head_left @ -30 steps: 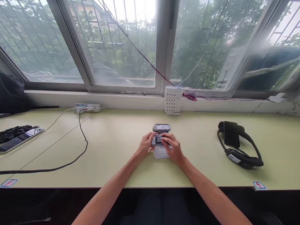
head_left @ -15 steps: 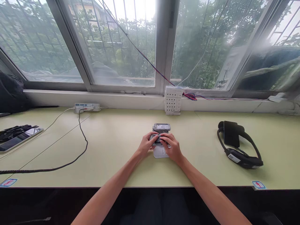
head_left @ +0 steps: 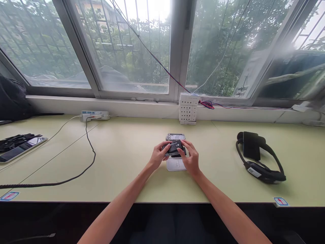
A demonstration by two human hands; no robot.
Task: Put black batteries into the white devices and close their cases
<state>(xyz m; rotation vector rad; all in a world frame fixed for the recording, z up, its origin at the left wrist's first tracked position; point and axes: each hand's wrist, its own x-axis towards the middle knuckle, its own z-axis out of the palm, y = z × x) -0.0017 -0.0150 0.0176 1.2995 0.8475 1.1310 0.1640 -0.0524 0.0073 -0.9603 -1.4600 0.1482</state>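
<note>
A black battery with white lettering [head_left: 175,146] is tilted above a small grey device [head_left: 167,153] near the table's middle. My left hand [head_left: 159,155] is closed on the device's left side. With thumb and fingers my right hand [head_left: 190,157] grips the battery's right end. Just behind them lies another opened device with a white label [head_left: 175,137], partly covered by the battery and fingers. A white cover [head_left: 175,164] rests on the table below the hands, touching or close under the device.
A black head strap with a dark box [head_left: 264,157] lies on the table [head_left: 127,152] at right. A white perforated block [head_left: 188,109] stands by the window. At left are a power strip [head_left: 94,116], a black cable [head_left: 93,152] and a tablet [head_left: 22,150].
The battery has come up out of the device and now shows its lettering, tilted in my right fingers. My right hand has shifted slightly right. My left hand has hardly moved.
</note>
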